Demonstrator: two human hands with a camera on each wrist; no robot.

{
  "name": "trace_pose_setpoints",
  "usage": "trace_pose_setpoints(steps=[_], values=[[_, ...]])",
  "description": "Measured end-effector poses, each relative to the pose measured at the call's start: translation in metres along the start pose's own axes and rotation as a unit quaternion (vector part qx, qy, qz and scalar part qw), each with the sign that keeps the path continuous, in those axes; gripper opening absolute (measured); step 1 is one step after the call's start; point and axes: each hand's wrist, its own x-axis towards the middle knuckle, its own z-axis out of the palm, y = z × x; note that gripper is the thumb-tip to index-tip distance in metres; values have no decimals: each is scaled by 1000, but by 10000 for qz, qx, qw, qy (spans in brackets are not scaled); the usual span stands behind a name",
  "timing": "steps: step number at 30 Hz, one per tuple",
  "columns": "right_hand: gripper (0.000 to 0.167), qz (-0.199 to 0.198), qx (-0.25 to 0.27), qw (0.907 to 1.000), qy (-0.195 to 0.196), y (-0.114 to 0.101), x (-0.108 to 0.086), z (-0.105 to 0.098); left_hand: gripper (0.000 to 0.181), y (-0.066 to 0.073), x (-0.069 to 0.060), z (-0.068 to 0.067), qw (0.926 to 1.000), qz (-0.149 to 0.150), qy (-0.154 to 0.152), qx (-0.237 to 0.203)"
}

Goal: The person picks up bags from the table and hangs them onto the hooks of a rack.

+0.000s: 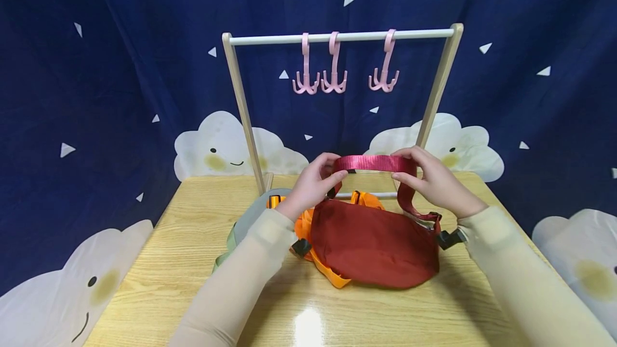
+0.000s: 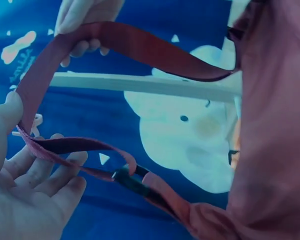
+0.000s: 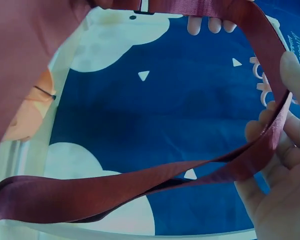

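Note:
A dark red bag (image 1: 376, 245) hangs by its red strap (image 1: 368, 163), low over the table. My left hand (image 1: 315, 180) pinches the strap's left part between thumb and fingers, and my right hand (image 1: 428, 178) pinches its right part. Between them the strap runs roughly level. In the left wrist view the left hand (image 2: 32, 175) has its thumb on the strap (image 2: 125, 42), near a black buckle (image 2: 132, 181). In the right wrist view the right hand (image 3: 285, 165) holds the strap (image 3: 262, 40) at the bend, with fingers behind it.
Behind stands a rack with a white bar (image 1: 270, 39) and wooden posts, carrying pink hooks (image 1: 333, 71). An orange bag (image 1: 332, 277) and a grey-green bag (image 1: 250, 217) lie on the wooden table (image 1: 168, 261), behind and left of the red one. A blue cloud-patterned curtain surrounds the table.

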Motion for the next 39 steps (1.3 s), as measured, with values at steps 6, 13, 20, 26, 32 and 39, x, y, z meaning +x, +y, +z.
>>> trace_pose_setpoints(steps=[6,13,20,26,32,39], values=[[35,-206,157,9996,127,-7,6,-8,37,12,4,-5,9998,-23,88,-197],[33,-205,310,9991,183,-17,12,-18,38,28,8,-11,9995,39,172,-252],[32,-158,359,9990,236,-30,18,-29,34,40,10,-16,9993,88,195,-291],[32,60,306,9993,219,-39,23,-38,35,49,12,-20,9992,201,210,-274],[32,126,110,9996,230,-46,28,-45,35,56,15,-26,9989,319,300,-142],[33,98,23,9995,286,-51,32,-53,34,62,14,-33,9986,362,395,27]])
